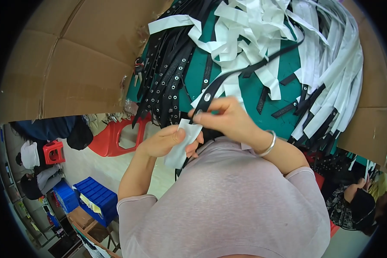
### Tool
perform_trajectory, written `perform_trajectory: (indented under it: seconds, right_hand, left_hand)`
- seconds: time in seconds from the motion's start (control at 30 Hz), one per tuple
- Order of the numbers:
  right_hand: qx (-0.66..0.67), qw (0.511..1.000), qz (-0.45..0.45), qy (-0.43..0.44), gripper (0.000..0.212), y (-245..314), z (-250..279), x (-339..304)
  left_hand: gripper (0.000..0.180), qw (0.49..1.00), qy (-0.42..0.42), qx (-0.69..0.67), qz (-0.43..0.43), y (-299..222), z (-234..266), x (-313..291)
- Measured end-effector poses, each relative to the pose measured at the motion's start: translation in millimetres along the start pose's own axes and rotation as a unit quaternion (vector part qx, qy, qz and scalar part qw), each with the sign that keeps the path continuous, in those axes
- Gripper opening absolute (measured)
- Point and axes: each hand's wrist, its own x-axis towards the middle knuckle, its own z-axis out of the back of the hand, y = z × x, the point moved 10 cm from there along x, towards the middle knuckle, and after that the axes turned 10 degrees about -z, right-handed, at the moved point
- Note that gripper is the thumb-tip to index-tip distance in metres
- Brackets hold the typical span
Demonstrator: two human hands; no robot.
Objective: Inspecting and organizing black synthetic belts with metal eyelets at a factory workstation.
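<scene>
My left hand (162,141) is closed, its thumb pressed on a short white paper strip (176,155). Close beside it, my right hand (228,118) pinches a black strap (228,76) near its lower part, where silver eyelets show. From my fingers the strap curves up and right over the table. Part of it is hidden behind my hands and the paper. To the left lies a bundle of black straps (170,81) with metal eyelets. At the right is a thick bundle of straps wrapped in white paper (337,81).
Crumpled white paper strips (241,32) heap over the green table surface (245,92). Cardboard walls (84,69) flank it. Scissors (138,71) lie at its left edge. A red stool (112,139) and blue crates (96,198) stand left; another person (352,204) sits at right.
</scene>
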Motion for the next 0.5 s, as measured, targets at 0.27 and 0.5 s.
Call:
perform_trajectory:
  seconds: [0.27,0.5]
  right_hand:
    - [0.076,0.985,-0.044,-0.151,0.023,10,29,-2]
    - [0.286,0.948,-0.088,-0.108,0.032,-12,32,8]
  left_hand:
    - [0.056,0.997,0.005,-0.082,-0.003,1,0,-12]
    - [0.06,0.998,0.022,-0.052,0.026,0,4,-15]
